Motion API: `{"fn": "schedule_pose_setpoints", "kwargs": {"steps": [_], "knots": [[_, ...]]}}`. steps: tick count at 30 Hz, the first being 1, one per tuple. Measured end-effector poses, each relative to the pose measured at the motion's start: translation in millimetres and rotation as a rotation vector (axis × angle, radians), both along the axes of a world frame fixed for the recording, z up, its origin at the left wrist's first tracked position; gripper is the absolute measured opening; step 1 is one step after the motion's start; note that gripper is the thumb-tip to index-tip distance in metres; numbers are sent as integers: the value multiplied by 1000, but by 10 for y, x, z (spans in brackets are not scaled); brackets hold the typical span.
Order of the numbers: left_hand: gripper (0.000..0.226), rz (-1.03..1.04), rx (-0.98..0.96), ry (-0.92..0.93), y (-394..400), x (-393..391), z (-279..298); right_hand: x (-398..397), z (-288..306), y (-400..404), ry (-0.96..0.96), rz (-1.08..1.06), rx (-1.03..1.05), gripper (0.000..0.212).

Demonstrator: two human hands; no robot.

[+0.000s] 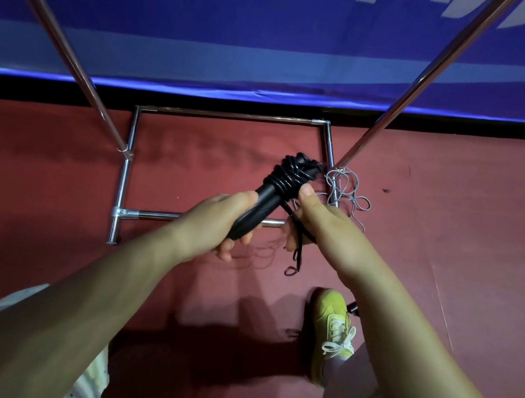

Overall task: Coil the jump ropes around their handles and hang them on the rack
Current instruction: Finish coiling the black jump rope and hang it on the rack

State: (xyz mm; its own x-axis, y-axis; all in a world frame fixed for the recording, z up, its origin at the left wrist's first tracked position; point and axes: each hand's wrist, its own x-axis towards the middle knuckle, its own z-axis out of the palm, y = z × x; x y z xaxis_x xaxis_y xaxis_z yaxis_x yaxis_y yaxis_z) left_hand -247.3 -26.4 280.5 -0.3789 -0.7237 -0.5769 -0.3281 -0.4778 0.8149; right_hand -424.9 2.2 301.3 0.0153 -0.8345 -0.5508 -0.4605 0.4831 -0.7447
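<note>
My left hand [219,218] grips the lower end of the black jump rope handles [262,203], which point up and to the right. Several turns of black rope [292,171] are wound around the upper part of the handles. My right hand [315,217] pinches the loose black rope just below the coil, and a short tail of it [295,259] dangles under the hand. A grey jump rope [343,189] lies in a loose tangle on the floor by the rack's right foot.
The chrome rack stands right in front, its base frame [231,116] on the red floor and two slanted uprights [62,42] [435,71] rising left and right. A blue banner [274,35] hangs behind. My yellow shoe [333,326] is at lower right.
</note>
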Motion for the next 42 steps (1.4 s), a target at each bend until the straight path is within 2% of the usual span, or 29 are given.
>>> {"fn": "schedule_pose_setpoints", "kwargs": {"steps": [2, 4, 6, 7, 9, 13, 19, 21, 24, 27, 31, 34, 36, 37, 39, 42], "knots": [[45, 65, 38, 2, -24, -4, 5, -18, 23, -15, -103, -19, 3, 68], [47, 96, 89, 36, -46, 1, 18, -18, 36, -3, -137, -4, -13, 40], [51, 87, 157, 100, -59, 19, 31, -19, 16, 8, -44, 15, -65, 11], [54, 80, 188, 134, -64, 30, 41, -26, -7, 10, 11, 28, -102, 9], [57, 75, 239, 191, -72, 51, 54, -33, -1, 6, 80, 48, -168, 11], [58, 109, 308, 251, -94, 67, 66, -43, 32, 4, 146, 86, -212, 31], [37, 65, -13, -36, -85, 51, -78, 13, 35, 28, 8, 34, -209, 33], [31, 64, -70, -62, -93, 56, -105, 41, 11, 19, -64, -5, -177, 34], [32, 84, -111, -79, -116, 63, -113, 84, 5, -9, -216, -124, -97, 49], [30, 57, -165, -78, -102, 48, -132, 133, -2, -9, -282, -209, -55, 38], [37, 25, -234, -95, -87, 35, -151, 250, -25, 27, -99, -311, -119, 38], [47, 11, -236, -51, -87, 70, -168, 313, 1, 43, -58, -333, -205, 34], [48, 2, -113, 79, -78, 83, -117, 305, 31, 38, -80, -315, -287, 30], [48, 10, 25, 194, -79, 96, -81, 289, 42, 37, -123, -295, -316, 33], [63, -25, 302, 411, -84, 124, 4, 251, 43, 44, -237, -244, -320, 35], [77, -160, 514, 587, -70, 161, 31, 216, -4, 68, -339, -155, -294, 24]]}}
